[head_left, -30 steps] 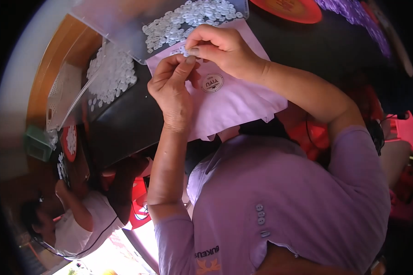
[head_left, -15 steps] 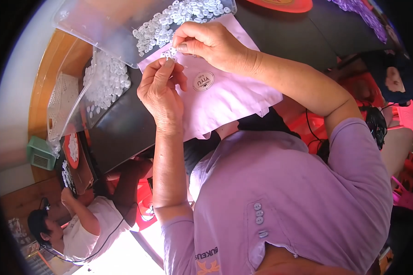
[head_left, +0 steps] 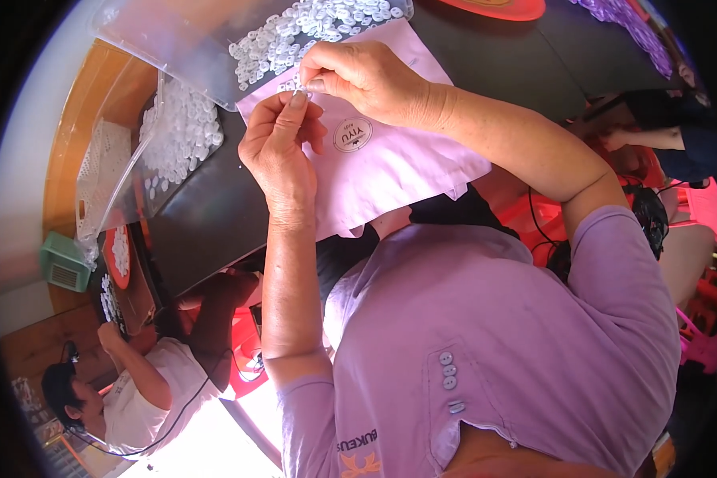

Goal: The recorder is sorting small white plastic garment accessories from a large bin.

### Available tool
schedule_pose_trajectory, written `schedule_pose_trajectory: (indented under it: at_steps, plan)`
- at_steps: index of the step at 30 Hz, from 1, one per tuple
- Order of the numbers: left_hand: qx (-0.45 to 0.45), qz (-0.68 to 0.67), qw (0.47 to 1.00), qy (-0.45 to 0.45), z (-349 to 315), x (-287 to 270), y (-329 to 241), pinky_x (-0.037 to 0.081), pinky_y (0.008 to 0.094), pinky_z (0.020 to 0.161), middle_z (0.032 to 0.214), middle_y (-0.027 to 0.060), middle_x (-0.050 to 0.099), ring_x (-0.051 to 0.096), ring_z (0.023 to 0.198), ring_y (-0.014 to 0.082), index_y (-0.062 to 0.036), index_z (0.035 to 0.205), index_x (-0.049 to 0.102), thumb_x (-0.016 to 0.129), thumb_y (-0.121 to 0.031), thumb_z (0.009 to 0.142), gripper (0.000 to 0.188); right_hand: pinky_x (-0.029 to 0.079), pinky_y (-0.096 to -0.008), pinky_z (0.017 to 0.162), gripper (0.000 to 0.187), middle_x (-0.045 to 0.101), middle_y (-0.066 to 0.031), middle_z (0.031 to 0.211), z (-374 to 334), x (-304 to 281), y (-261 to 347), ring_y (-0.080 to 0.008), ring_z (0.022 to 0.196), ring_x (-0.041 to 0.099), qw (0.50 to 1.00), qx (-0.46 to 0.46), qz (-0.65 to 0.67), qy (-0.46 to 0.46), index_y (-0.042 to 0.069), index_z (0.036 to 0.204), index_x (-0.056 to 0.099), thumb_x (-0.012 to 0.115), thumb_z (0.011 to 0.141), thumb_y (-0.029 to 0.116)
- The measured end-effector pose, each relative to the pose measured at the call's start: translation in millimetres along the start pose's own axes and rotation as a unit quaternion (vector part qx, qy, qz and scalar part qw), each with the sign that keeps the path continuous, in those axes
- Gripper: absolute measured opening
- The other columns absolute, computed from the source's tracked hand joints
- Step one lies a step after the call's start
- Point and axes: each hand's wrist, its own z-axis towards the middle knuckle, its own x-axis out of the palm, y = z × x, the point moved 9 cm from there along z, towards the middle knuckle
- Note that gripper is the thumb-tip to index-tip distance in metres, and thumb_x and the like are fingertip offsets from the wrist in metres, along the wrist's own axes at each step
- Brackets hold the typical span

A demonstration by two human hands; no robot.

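Observation:
My left hand (head_left: 283, 151) pinches a small white plastic piece (head_left: 295, 86) between thumb and fingers, palm side toward me. Right against it, the thumb and forefinger of my right hand (head_left: 366, 80) are closed at the same spot; the fingertips mostly hide what they grip. Beneath both hands a pink cloth (head_left: 406, 163) with a round printed label spreads over the table edge and my lap. Just beyond my fingers lies a heap of similar small white pieces (head_left: 295, 36), partly on a clear plastic sheet or tray (head_left: 163, 36).
More white pieces (head_left: 182, 131) lie heaped to the left on the dark table (head_left: 207, 215). A red plate (head_left: 506, 9) and purple strands (head_left: 625, 28) are at the far right. A green basket (head_left: 65, 259) stands left. One co-worker (head_left: 151, 390) sits lower left; another person's arm (head_left: 653, 139) shows right.
My fingertips have drawn closer together around the small white piece. At the right, another person's arm has come into view. The co-worker at the left has shifted slightly.

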Motion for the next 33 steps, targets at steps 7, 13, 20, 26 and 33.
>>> schedule_pose_trajectory:
  at_steps: [7,13,20,26,33]
  plan:
    - [0.013,0.026,1.000,-0.001,-1,1,2,0.041,0.0239,0.046,0.070,0.0073,0.061,0.055,0.054,0.0117,0.0041,0.088,0.059,0.060,-0.006,0.091,0.010,0.050,-0.0310,0.067,0.012,0.063,-0.0093,0.081,-4,2,1,-0.0229,0.076,0.064,0.999,-0.031,0.000,-0.026,0.001,0.094,0.053,0.059,0.085,-0.004]
    - [0.018,0.043,0.999,-0.016,-2,-2,2,0.040,0.0232,0.046,0.068,0.0055,0.058,0.052,0.053,0.0107,0.0034,0.085,0.060,0.059,-0.004,0.090,0.009,0.048,-0.0312,0.066,0.012,0.063,-0.0094,0.079,-7,10,-4,-0.0231,0.072,0.061,1.000,0.024,0.008,0.003,0.000,0.092,0.053,0.056,0.082,-0.006]
    - [0.004,0.047,0.999,-0.020,-1,-1,2,0.040,0.0226,0.047,0.068,0.0053,0.059,0.053,0.053,0.0101,0.0028,0.087,0.060,0.061,-0.005,0.089,0.008,0.047,-0.0285,0.067,0.005,0.062,-0.0062,0.076,-5,8,-14,-0.0144,0.073,0.059,0.996,0.069,0.058,-0.009,0.000,0.091,0.056,0.058,0.087,0.001]
    - [0.105,0.101,0.987,-0.069,-5,-6,-25,0.047,0.0238,0.058,0.089,0.0082,0.065,0.061,0.070,0.0133,0.0036,0.105,0.063,0.063,-0.002,0.086,0.020,0.045,-0.0239,0.061,0.005,0.060,-0.0016,0.073,4,2,-20,-0.0077,0.067,0.054,0.989,0.123,0.077,-0.017,0.001,0.090,0.058,0.060,0.090,0.006]
    - [0.185,0.014,0.952,0.244,-101,65,-116,0.044,0.0330,0.060,0.077,0.0165,0.058,0.052,0.066,0.0273,0.0023,0.091,0.059,0.051,-0.032,0.093,0.035,0.045,-0.0244,0.060,0.008,0.061,-0.0027,0.074,-4,-21,-38,-0.0074,0.066,0.055,0.984,0.133,0.098,-0.063,0.002,0.092,0.060,0.064,0.087,0.007]
